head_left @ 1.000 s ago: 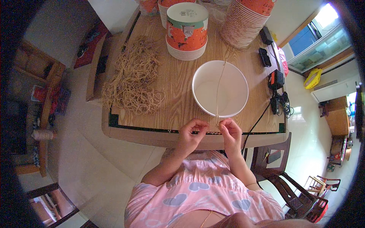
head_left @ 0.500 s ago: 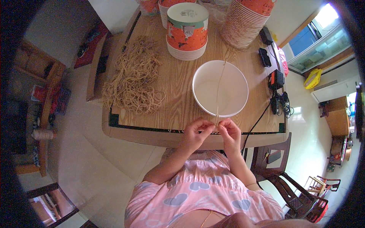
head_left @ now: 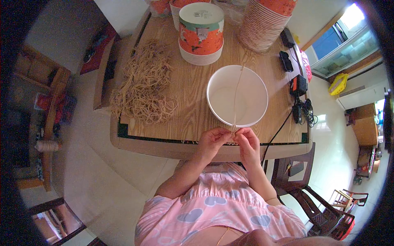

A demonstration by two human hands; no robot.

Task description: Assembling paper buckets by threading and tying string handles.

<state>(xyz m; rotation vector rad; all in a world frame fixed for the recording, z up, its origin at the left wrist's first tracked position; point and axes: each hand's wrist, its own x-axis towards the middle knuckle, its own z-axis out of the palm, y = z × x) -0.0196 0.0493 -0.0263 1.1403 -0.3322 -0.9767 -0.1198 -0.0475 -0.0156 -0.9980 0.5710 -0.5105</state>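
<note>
A white paper bucket (head_left: 221, 100) stands mouth up near the table's front edge. One thin tan cord (head_left: 237, 92) runs across its mouth from the far rim to the near rim. At the near rim the cord ends gather between my hands. My left hand (head_left: 213, 141) pinches the cord with thumb and forefinger. Close beside it, my right hand (head_left: 248, 143) pinches the cord as well, fingertips almost touching the left ones. Whether a knot lies between them is too small to tell.
A loose heap of tan cords (head_left: 143, 86) lies left on the wooden table (head_left: 193, 110). Behind the bucket stand an upside-down stack of orange-printed buckets (head_left: 201, 37) and a taller stack (head_left: 262, 28). Black adapters with cables (head_left: 301, 110) line the right edge; a dark chair (head_left: 295, 172) stands beside it.
Both hands have shifted only slightly, drawing the cord ends a little at the near rim. My fingertips are closer together. The bucket has stayed in place.
</note>
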